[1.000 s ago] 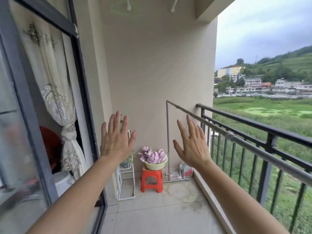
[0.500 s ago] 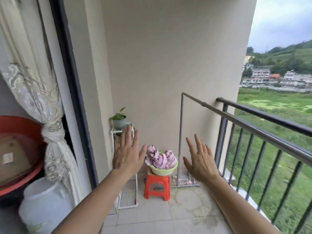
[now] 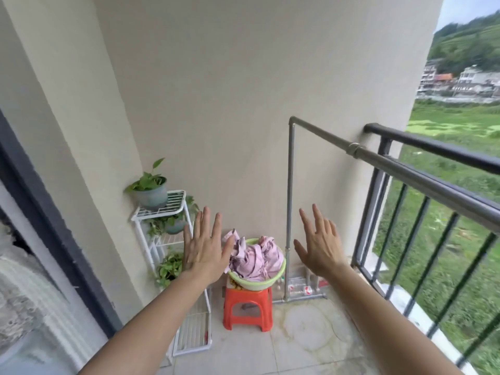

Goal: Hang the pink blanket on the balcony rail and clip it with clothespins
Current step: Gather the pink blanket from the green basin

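Both arms are stretched out in front of the person, with the backs of the hands towards them. The left hand [image 3: 203,250] is spread flat, its fingers [image 3: 206,220] straight and apart, holding nothing. The right hand [image 3: 322,247] is just as bare, fingers straight and slightly fanned.

Between the two hands and further off, in the balcony corner, the pink blanket [image 3: 257,255] lies crumpled in a pale green basin [image 3: 254,281]. The basin sits on an orange plastic stool [image 3: 247,307] on the tiled floor [image 3: 311,336]. Both hands are up in the air, short of the blanket.

Left of the stool stands a white wire rack [image 3: 162,209] with potted plants [image 3: 150,190] on its shelves. To the right, a grey metal rail [image 3: 405,171] runs from an upright post beside the stool, along the inside of the black balcony railing [image 3: 433,147]. Green fields lie beyond it.
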Demonstrator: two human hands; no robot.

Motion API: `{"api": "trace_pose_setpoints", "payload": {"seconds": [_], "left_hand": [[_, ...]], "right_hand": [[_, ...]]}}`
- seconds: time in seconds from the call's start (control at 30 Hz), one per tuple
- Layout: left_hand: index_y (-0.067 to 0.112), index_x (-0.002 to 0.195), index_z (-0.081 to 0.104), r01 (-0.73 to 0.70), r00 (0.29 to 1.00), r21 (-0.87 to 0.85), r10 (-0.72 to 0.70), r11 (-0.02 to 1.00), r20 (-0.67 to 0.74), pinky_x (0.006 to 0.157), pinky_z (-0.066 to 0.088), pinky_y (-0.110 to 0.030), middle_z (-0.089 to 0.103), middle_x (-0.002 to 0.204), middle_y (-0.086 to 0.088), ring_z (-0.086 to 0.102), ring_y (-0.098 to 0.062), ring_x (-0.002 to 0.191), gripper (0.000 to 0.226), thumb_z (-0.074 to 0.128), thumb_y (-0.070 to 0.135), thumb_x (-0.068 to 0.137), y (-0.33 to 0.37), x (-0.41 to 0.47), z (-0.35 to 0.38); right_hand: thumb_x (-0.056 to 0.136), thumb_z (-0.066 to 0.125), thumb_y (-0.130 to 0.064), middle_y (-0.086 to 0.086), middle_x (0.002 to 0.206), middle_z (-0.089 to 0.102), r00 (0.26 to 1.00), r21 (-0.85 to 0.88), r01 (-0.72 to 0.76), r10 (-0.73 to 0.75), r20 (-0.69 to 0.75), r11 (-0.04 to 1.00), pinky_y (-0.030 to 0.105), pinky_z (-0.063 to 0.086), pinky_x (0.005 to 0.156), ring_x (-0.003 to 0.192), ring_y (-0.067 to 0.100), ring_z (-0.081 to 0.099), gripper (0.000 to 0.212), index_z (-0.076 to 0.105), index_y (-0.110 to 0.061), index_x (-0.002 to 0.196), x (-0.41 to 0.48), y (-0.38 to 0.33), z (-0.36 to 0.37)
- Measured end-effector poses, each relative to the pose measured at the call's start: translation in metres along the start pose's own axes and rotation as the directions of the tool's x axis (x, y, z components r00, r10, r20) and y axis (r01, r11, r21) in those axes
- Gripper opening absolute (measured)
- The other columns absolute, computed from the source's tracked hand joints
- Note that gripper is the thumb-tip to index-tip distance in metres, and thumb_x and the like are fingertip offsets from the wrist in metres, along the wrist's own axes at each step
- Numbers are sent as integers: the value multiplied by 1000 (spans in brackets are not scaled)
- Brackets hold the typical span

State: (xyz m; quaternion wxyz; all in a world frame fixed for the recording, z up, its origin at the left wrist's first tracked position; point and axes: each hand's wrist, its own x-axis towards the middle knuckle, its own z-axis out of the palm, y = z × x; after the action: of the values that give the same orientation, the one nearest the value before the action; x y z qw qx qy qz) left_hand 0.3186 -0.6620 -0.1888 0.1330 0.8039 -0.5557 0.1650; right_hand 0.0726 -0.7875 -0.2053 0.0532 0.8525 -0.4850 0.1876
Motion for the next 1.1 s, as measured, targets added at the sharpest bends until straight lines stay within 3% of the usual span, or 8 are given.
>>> {"api": "trace_pose_setpoints", "payload": {"seconds": [0.23, 0.47, 0.6, 0.67, 0.87, 1.1], "left_hand": [[19, 152, 23, 25, 994, 38, -29, 999, 103, 116, 12, -52, 6, 162, -11, 12, -28, 148, 70, 22, 59, 95, -15, 125, 77], [18, 154, 19, 64, 976, -1, -62, 998, 210, 116, 12, -52, 5, 162, -13, 10, -30, 148, 77, 9, 62, 90, -40, 238, 173], [18, 154, 16, 46, 955, -65, -25, 997, 296, 117, 13, -51, 3, 162, -13, 8, -29, 148, 70, 18, 57, 96, -44, 305, 245], [17, 154, 16, 31, 936, -106, 8, 994, 352, 116, 16, -50, 4, 162, -13, 10, -30, 148, 73, 13, 58, 93, -49, 338, 285], [20, 153, 15, 50, 823, -278, 118, 959, 556, 115, 21, -47, 0, 162, -9, 11, -29, 147, 62, 28, 49, 100, -52, 409, 410], [15, 145, 31, 194, 706, -394, 151, 899, 692, 113, 29, -37, 25, 155, -7, 24, -24, 143, 53, 37, 39, 99, -28, 400, 564]], "right_hand": [[96, 45, -51, 19, 164, 7, 991, 13, -14, 12, 136, 1000, 44, 28, 115, 145, 36, 28, 82, 3, -19, 158, 163, 31, 62], [96, 45, -51, 17, 164, 9, 967, 27, 12, -19, 255, 1000, 42, 31, 114, 144, 34, 30, 79, 8, -18, 158, 277, 32, 161], [96, 45, -50, 15, 164, 9, 942, -5, -31, 31, 335, 1000, 43, 32, 113, 144, 34, 31, 78, 9, -20, 158, 334, 39, 225], [96, 46, -50, 15, 164, 10, 918, -28, -76, 81, 388, 997, 43, 33, 112, 144, 34, 30, 77, 10, -20, 157, 363, 45, 258], [97, 45, -47, 10, 161, 17, 779, -45, -278, 253, 573, 959, 45, 35, 111, 142, 32, 30, 72, 12, -22, 156, 436, 59, 364], [98, 45, -51, 13, 155, 30, 575, -12, -488, 332, 747, 873, 42, 33, 110, 140, 33, 35, 68, 23, -20, 154, 440, 70, 518]]}}
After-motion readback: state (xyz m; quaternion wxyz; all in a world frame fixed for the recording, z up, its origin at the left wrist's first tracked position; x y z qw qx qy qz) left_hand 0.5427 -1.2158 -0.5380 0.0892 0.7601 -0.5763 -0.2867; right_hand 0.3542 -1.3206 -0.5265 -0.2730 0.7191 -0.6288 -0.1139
